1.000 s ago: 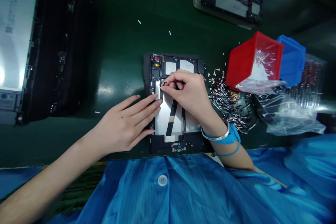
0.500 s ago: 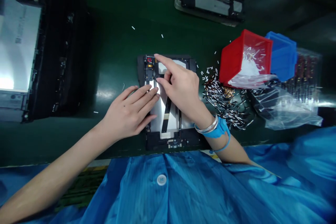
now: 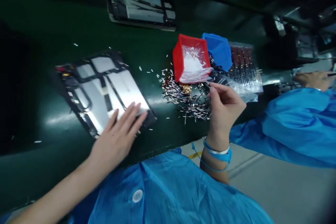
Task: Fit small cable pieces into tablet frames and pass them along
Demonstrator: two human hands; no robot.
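Note:
An opened tablet [image 3: 96, 92] with silver battery cells and dark flat cables lies at a slant on the green bench. My left hand [image 3: 118, 134] rests flat on its near edge, fingers stretched out. To the right, my right hand [image 3: 223, 108] has thumb and fingertips pinched together beside the pile of small black and white strips [image 3: 195, 110]. Whatever lies between those fingertips, if anything, is too small to make out. Just beyond them stands a red bin [image 3: 177, 59] with white slips and a clear plastic bag inside.
A blue bin [image 3: 222, 52] adjoins the red one. Behind my right hand lie clear plastic bags and a tray of parts [image 3: 244, 66]. Stacked tablets [image 3: 143, 8] sit at the back. At far right, a co-worker's hand [image 3: 315, 78] and blue sleeve show. Loose white slips dot the bench.
My right hand has left the tablet's top corner and moved right to the strips by the bins. My left hand now lies on the tablet's near edge. The view has swung right.

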